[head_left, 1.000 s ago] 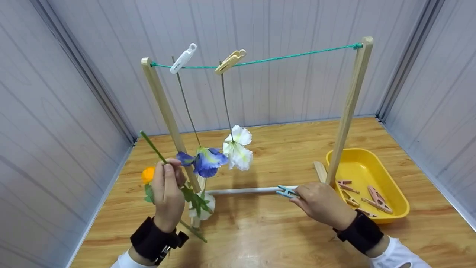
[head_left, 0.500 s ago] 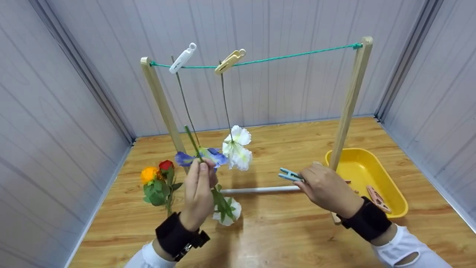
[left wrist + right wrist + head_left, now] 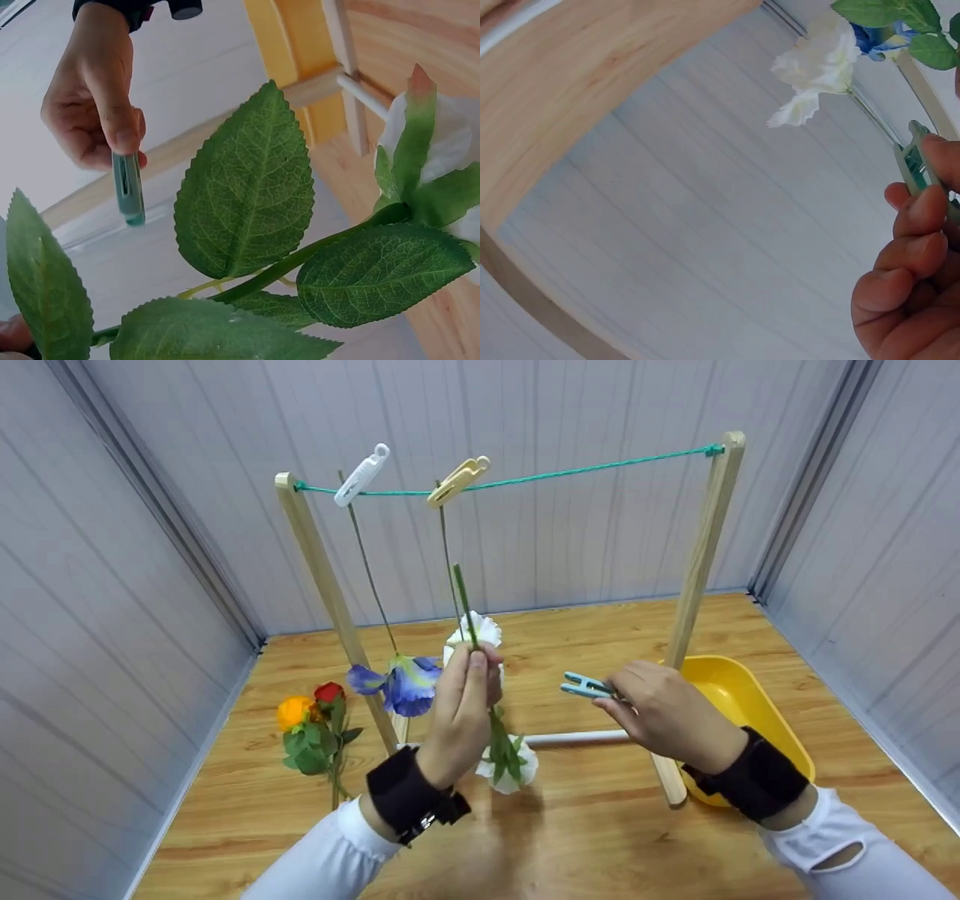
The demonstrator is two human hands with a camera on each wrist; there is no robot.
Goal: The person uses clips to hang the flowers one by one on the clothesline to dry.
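Nearest the camera, the left hand [image 3: 459, 701] pinches the thin green stem of a white artificial flower with green leaves [image 3: 507, 756], bloom hanging down, stem tip pointing up. Just beside it, the right hand [image 3: 660, 712] grips a small blue-green plastic clothespin [image 3: 584, 685]; its jaws seem closed, though that is hard to tell. Beyond hangs a green cord strung between two wooden posts [image 3: 592, 471], bearing two pegged flowers.

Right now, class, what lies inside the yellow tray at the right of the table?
The yellow tray shows only bare yellow floor and wall on its far side. The right hand and its dark wristband cover the near part, so anything lying there cannot be seen.
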